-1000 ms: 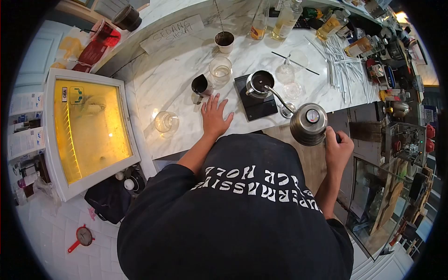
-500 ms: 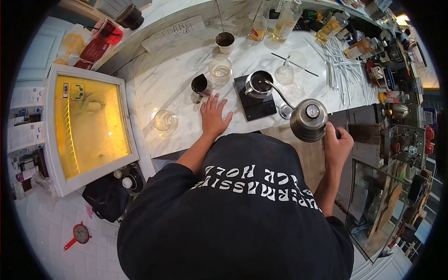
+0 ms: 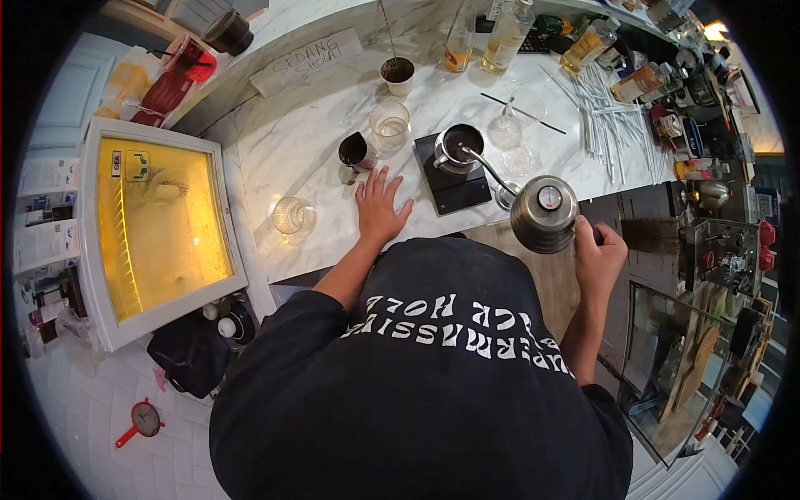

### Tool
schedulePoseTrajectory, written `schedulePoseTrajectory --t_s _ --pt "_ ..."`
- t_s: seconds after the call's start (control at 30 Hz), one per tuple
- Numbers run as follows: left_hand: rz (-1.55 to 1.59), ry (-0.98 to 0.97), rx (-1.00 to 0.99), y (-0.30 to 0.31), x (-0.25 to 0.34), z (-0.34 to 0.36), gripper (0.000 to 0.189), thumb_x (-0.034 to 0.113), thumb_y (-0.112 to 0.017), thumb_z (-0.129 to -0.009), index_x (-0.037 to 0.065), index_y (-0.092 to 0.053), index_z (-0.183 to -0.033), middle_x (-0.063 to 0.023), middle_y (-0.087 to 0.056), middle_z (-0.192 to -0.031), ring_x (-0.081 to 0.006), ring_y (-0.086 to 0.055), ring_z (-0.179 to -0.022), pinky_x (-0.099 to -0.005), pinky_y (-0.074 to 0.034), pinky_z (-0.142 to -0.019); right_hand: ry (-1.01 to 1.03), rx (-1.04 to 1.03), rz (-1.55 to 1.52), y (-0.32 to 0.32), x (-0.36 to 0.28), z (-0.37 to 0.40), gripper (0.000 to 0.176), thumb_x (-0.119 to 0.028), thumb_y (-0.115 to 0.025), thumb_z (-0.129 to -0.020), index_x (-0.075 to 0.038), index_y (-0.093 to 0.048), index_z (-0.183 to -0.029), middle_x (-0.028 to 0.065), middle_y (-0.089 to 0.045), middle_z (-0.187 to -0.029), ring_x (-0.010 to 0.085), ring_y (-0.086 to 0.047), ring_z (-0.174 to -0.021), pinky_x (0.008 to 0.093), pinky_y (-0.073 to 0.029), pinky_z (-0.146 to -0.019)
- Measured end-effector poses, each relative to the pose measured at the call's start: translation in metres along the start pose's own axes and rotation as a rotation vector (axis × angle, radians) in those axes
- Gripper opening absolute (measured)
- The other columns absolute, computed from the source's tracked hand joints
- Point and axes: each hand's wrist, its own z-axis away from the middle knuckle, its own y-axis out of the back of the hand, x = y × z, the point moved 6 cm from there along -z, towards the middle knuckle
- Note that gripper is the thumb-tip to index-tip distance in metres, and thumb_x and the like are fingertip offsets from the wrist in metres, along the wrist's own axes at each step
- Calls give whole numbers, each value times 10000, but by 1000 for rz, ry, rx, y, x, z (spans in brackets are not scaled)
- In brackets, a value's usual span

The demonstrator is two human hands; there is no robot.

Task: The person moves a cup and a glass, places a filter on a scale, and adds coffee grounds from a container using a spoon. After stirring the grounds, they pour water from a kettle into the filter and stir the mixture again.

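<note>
My right hand is wrapped round the handle of a steel gooseneck kettle. Its thin spout reaches over a metal coffee dripper with dark contents, on a black scale. Whether water flows from the tip is too small to tell. My left hand lies flat on the marble counter with fingers spread, its fingertips close to a small dark cup. Just beyond that cup stands a clear glass, and another clear glass is farther left.
A paper cup and a handwritten sign are at the back. Bottles line the far side. White straws lie scattered at the right, near a clear glass vessel. A lit, glass-fronted cabinet borders the counter's left end.
The kettle has shifted slightly left with my right hand, and its spout tip sits a little farther over the dripper. My left hand stays flat on the counter.
</note>
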Motion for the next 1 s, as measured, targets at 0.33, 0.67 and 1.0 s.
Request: schedulePoseTrajectory --t_s 0.33,0.67,1.0 --pt "0 5 -12 0 0 0 620 442 -731 -914 172 -621 -1462 -133 -432 -1665 -348 -312 -1586 -562 -200 -1268 4 42 22 5 -3 -6 437 -192 -760 -926 53 -484 -691 -12 -369 -622 73 -361 -632 329 -293 -530" --pt "17 -7 5 1 0 -1 617 437 -737 -910 160 -629 -1451 -145 -441 -1654 -354 -324 -1578 -566 -201 -1266 -10 28 55 12 -5 5 441 -182 -760 -928 38 -468 -681 -24 -365 -630 65 -358 -639 319 -296 -532" --pt "20 4 -13 2 0 0 615 436 -737 -911 157 -633 -1449 -142 -431 -1662 -356 -321 -1579 -573 -195 -1267 -51 12 -2 -5 2 1 440 -183 -762 -932 35 -470 -687 -24 -355 -638 67 -354 -644 314 -294 -537"
